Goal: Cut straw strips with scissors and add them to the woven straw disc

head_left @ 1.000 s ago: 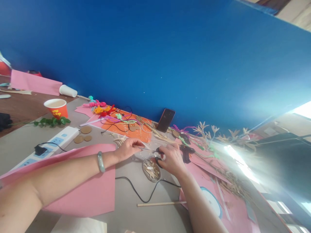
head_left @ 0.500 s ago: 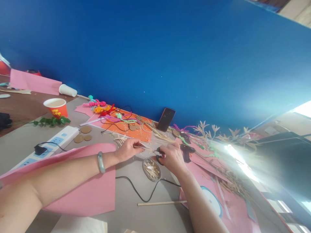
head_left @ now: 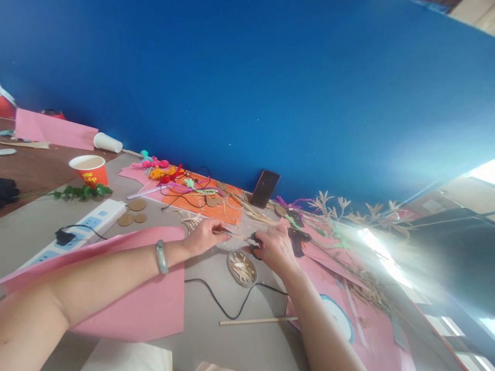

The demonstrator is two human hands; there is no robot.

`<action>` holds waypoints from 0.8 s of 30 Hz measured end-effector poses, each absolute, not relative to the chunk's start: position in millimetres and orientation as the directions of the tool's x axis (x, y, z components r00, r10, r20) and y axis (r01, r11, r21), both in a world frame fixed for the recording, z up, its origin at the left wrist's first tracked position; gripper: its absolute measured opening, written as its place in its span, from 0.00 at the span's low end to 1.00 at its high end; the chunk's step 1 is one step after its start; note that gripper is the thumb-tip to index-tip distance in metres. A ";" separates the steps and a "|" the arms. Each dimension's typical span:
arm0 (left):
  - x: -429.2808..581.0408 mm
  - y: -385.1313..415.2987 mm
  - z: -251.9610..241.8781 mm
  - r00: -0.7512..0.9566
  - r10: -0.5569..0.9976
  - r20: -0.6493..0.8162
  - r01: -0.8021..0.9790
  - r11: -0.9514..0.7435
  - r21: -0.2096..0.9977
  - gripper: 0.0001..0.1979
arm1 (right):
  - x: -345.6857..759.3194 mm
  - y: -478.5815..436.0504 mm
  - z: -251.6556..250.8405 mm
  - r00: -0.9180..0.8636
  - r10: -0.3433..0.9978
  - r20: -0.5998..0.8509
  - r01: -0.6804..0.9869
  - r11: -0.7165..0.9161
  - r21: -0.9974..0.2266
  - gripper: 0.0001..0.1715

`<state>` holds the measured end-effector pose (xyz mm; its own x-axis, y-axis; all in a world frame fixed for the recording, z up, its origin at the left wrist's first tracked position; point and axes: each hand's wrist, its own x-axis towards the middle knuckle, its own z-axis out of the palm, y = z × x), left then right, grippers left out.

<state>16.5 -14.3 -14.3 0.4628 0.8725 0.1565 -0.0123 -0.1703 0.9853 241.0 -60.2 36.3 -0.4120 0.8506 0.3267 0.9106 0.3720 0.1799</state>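
Note:
My left hand (head_left: 204, 237) pinches a thin, pale strip between thumb and fingers; its exact material is too small to tell. From the right, my right hand (head_left: 276, 250) grips black-handled scissors (head_left: 254, 251), whose blades point left toward the strip. Whether the blades touch the strip I cannot make out. Just below both hands sits a small oval dish (head_left: 228, 269) with several cut, straw-coloured pieces (head_left: 242, 270) in it. A pink sheet (head_left: 154, 304) lies under my left forearm.
A phone (head_left: 265, 188) leans against the blue wall (head_left: 247, 93). Leftward are a power strip (head_left: 87, 224), a red paper cup (head_left: 95, 178) and cardboard discs (head_left: 136, 205). A black cable (head_left: 216, 305) and a thin stick (head_left: 257, 322) lie in front. A glue gun (head_left: 297, 241) rests at right.
Both hands stay almost in place, holding the strip and the scissors. The view has shifted very slightly.

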 end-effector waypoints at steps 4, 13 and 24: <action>16.4 -14.0 -14.5 0.451 0.880 0.148 0.007 -0.170 0.985 0.10 | 242.3 -59.2 34.7 -0.405 0.853 0.327 0.914 0.381 0.138 0.15; 16.0 -21.1 -3.7 0.477 0.862 0.173 -0.007 -0.193 0.981 0.12 | 225.4 -66.1 34.6 -0.113 0.963 0.245 0.761 0.242 -0.602 0.18; 15.9 -35.1 -8.4 0.664 0.705 0.247 0.002 -0.332 0.943 0.19 | 210.5 -74.6 37.2 -0.198 0.963 0.184 0.676 0.270 -0.685 0.05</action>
